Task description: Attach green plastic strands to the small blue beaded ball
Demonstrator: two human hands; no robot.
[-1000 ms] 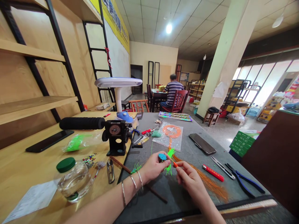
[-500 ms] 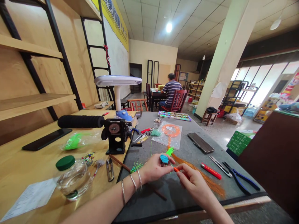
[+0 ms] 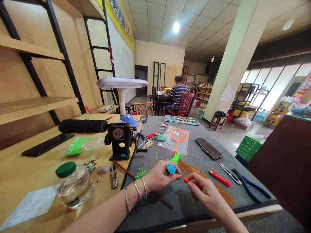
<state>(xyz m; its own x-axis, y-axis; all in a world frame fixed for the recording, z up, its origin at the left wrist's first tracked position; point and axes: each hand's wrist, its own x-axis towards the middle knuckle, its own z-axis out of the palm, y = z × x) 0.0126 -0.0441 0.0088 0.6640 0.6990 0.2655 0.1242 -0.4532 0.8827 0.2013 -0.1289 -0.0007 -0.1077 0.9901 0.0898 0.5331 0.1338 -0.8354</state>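
Observation:
My left hand (image 3: 159,178), with bracelets on its wrist, is closed around a round cluster of small blue beads (image 3: 171,168). What lies under the cluster is hidden by my fingers. In my right hand (image 3: 202,189) is an orange-handled tool (image 3: 186,180) with a thin metal shaft, pinched between thumb and fingers. The shaft points left and its tip meets my left fingertips; its exact kind does not show. Just beyond my hands are bright green strands (image 3: 176,158) and a long bundle of orange fibres (image 3: 220,191). More green strands (image 3: 141,173) lie left of my left wrist.
On the right lie blue-handled pliers (image 3: 250,189), tweezers (image 3: 229,173), a red lighter-like stick (image 3: 219,178) and a phone (image 3: 209,148). To the left stand a black hand-cranked device (image 3: 120,142) and a green-lidded jar (image 3: 74,187). A person (image 3: 179,94) sits farther back.
My right hand has shifted slightly right and down with the orange-handled tool, so its metal shaft now shows. The blue bead cluster has tilted a little toward me.

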